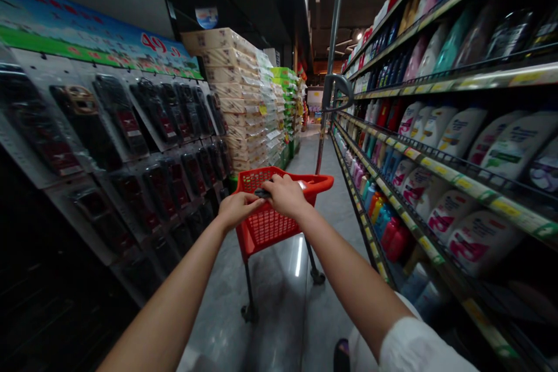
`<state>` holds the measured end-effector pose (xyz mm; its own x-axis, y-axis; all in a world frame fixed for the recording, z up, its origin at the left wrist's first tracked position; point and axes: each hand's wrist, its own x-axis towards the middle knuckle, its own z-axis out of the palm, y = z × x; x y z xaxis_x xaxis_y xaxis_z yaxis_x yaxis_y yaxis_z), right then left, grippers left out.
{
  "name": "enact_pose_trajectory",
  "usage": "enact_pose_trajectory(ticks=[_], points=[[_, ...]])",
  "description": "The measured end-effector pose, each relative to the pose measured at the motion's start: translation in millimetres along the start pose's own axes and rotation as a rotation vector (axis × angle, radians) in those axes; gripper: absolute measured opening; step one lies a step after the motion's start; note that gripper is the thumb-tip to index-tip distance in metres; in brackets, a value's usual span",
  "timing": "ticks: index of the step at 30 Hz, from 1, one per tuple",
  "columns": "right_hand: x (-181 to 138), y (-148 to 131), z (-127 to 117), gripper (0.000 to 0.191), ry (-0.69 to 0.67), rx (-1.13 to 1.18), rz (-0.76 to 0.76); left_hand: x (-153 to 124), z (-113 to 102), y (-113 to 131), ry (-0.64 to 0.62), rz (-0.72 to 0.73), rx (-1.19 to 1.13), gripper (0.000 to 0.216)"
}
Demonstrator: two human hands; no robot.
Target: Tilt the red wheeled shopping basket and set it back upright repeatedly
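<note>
Red plastic shopping cart [268,228]: At twelve o'clock in a supermarket aisle, its handle [321,184] beneath both hands.
Shelving [468,181]: Two to four o'clock, lined with shampoo bottles [477,238]; a swerve that way could knock the cart against the price rails.
Blister packs [117,113]: Nine to ten o'clock, hung close by; a drift left could snag them.
Wrapped packs [238,107]: Eleven o'clock, stacked high; a bump at the base might topple them.
Right hand [283,193]: Half-closed, fingers bent over the handle.
Left hand [239,209]: Curled at the handle's near left, thumb extended toward a dark piece [262,192], perhaps a grip, too blurred to name.
</note>
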<state>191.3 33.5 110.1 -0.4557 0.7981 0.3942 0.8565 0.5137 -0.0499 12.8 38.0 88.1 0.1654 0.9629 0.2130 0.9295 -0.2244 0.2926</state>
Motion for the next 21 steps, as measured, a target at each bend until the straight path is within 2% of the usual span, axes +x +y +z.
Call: enact_pose_trajectory(ticks=[2,4,8,12,17,19,21], points=[[-3,5,-1,0.029,0.002,0.038,-0.007,-3,-4,-4,-0.012,0.004,-0.019,0.055],[-10,27,-2,0.028,0.014,0.066,0.020,-7,-9,-8,-0.025,0.000,-0.042,0.058],[-30,96,-5,0.028,0.017,0.017,0.215,-14,-14,-11,-0.036,0.001,-0.065,0.060],[-33,152,-10,0.030,-0.064,-0.032,0.338,-20,-13,-9,-0.032,0.043,-0.075,0.063],[-10,179,-9,0.029,-0.214,-0.054,0.475,-28,-9,-5,-0.032,0.060,-0.069,0.063],[-7,187,-2,0.028,-0.184,-0.001,0.480,-31,-8,-2,-0.019,0.045,-0.057,0.061],[-11,195,9,0.029,-0.127,0.170,0.455,-32,-9,0,-0.004,0.031,-0.039,0.060]])
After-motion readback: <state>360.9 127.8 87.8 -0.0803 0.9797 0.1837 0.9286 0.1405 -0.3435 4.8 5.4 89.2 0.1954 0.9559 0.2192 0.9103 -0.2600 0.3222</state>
